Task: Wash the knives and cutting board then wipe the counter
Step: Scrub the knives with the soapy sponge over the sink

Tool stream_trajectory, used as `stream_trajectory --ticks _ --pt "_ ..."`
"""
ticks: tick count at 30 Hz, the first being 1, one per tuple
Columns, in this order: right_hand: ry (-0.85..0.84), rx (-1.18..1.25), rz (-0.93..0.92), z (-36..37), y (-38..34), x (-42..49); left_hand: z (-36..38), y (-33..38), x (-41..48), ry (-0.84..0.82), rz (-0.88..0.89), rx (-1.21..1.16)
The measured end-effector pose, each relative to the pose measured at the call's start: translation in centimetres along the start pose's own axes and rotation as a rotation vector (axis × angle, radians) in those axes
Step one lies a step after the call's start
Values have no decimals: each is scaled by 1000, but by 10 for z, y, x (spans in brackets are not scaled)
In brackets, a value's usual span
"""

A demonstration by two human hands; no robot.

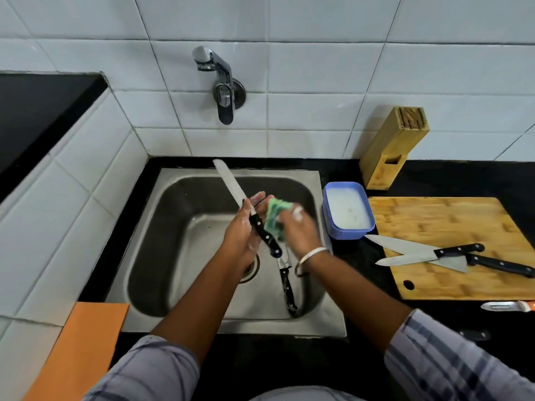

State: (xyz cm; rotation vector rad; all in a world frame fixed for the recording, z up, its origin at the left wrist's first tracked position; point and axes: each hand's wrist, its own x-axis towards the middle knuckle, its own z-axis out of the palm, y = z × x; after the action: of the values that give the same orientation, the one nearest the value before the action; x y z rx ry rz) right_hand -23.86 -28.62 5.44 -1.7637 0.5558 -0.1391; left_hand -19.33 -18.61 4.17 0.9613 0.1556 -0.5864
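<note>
Over the steel sink (pixel 162 256), the left hand (pixel 241 230) grips a long knife (pixel 246 206) by its black handle, fingers closed around it, blade pointing to 11 o'clock; the right hand (pixel 298 227) pinches a green sponge (pixel 275 217) just beside the handle; another knife (pixel 286 282) lies in the basin at 6 o'clock; at 3 o'clock, two knives (pixel 428 256) rest crossed on the cutting board (pixel 451 218) on the black worktop (pixel 451 175).
</note>
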Motion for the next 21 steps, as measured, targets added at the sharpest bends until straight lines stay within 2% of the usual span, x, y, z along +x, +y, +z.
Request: stream_trajectory --ticks 2,4,8,12,15,17,19,21 --pt "-154 -70 -102 17 5 -17 4 -4 1 -19 -15 -63" --pt "-196 -88 -165 24 7 -25 6 -6 1 -7 -20 -81" --pt "-290 -143 -163 24 11 -27 1 1 4 61 21 -132" --pt "-391 71 10 19 10 -28 -6 -1 -2 0 -80 -87" --pt "-319 269 367 7 3 -23 -8 -10 -8 -72 -174 -67" --pt "-326 324 529 0 -1 -20 -7 -16 -10 -95 -210 -30" --pt "-393 545 598 -5 -7 -22 -6 -19 -9 -40 -224 11" --pt "-421 657 562 -6 -8 -23 -5 -19 -7 21 -223 -1"
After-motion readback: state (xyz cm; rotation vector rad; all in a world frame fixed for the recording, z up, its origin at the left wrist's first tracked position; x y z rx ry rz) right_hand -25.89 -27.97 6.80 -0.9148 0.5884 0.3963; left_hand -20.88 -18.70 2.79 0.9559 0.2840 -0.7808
